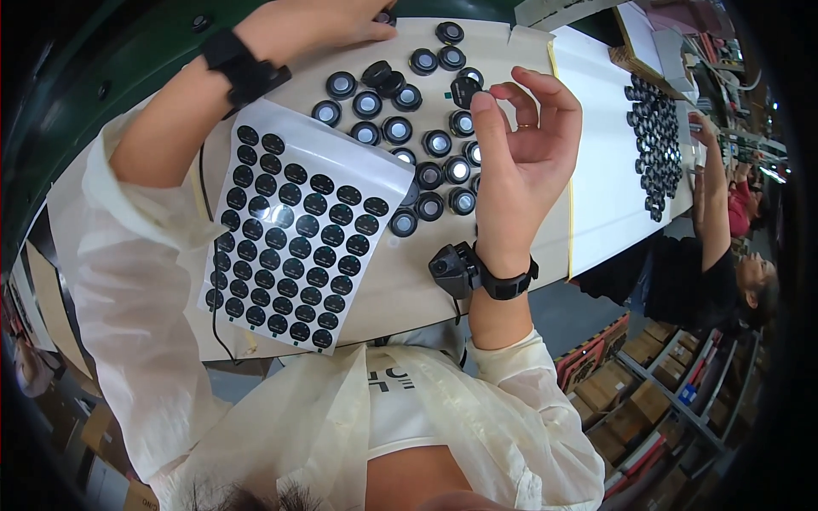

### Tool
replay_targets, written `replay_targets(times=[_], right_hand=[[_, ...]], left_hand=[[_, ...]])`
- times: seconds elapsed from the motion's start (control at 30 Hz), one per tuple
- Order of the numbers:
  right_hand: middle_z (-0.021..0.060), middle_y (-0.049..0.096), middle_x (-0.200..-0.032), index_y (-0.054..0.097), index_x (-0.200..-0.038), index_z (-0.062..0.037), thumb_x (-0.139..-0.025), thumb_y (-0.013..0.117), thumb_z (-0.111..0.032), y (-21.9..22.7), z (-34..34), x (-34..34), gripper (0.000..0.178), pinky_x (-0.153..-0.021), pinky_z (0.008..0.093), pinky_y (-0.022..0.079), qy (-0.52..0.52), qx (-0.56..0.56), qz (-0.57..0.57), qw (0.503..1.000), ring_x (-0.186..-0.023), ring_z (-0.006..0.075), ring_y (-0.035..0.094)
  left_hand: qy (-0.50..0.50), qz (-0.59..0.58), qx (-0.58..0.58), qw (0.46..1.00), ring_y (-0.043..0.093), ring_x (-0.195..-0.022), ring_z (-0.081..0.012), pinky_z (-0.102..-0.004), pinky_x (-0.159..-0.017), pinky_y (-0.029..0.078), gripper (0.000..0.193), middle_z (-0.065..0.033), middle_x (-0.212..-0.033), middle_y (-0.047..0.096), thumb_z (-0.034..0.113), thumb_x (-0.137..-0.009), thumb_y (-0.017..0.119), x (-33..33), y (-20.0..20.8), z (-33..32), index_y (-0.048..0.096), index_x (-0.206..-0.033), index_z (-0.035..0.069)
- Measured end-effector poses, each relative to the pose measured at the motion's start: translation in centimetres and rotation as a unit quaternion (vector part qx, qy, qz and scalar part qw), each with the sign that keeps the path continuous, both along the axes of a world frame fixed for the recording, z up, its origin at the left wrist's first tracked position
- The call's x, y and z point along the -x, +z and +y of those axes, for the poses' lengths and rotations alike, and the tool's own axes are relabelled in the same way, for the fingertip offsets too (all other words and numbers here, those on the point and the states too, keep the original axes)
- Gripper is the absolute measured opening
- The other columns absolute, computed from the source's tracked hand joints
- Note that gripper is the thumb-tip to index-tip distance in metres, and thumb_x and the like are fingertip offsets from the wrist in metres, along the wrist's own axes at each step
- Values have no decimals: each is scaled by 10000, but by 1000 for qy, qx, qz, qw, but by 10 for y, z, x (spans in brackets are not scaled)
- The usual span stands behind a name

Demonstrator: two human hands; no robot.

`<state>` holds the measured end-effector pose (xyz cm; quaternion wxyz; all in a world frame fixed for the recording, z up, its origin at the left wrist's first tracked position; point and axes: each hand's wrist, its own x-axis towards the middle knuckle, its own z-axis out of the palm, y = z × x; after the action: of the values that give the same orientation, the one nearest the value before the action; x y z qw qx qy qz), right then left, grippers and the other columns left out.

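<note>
My right hand (528, 140) pinches a round black sticker (465, 90) with a small tab, between thumb and index finger, above the table. The other fingers are curled loosely. At the far edge of the work area, my left hand (319, 24) has its fingers closed around a black round cap (386, 17), partly hidden by the hand and cut by the dark border. Several black round caps with pale grey centres (397, 129) stand loose between and below my hands. A white sticker sheet (341, 166) with rows of round black stickers lies under my left forearm; its upper part is bare.
A black cable (207, 247) runs across the sheet's left side. To the right, past a yellow tape line (569, 230), a white surface (596, 128) bears many packed black caps (654, 149). A co-worker in black (682, 264) reaches toward them. Shelves with cardboard boxes (648, 400) stand at lower right.
</note>
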<state>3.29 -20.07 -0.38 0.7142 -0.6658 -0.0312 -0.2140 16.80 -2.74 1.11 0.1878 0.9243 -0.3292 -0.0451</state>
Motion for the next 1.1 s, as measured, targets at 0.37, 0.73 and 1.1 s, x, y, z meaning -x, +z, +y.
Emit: replay_targets(times=[0.37,0.73,1.1], right_hand=[[111,476,-1139,447,-1136,18,-742,671,123,12,2,14,465,-793,274,506,146,-179,87,969,-945,154,531],[105,459,-1130,439,-1110,26,-729,674,149,9,9,14,464,-747,246,537,180,-145,71,970,-898,136,546],[111,458,-1129,440,-1105,29,-732,672,154,5,7,14,456,-738,232,532,171,-117,60,976,-841,109,544]], left_hand=[[29,324,467,822,629,-1026,-174,-289,-879,525,401,-146,-1110,620,-114,-772,651,122,2,30,499,-1135,-34],[99,257,536,798,649,-988,-176,-277,-860,542,414,-137,-1126,634,-102,-800,642,152,-8,17,551,-1199,-42],[126,272,518,801,667,-953,-196,-263,-831,544,430,-174,-1184,613,-114,-783,652,155,-5,13,550,-1199,-80]])
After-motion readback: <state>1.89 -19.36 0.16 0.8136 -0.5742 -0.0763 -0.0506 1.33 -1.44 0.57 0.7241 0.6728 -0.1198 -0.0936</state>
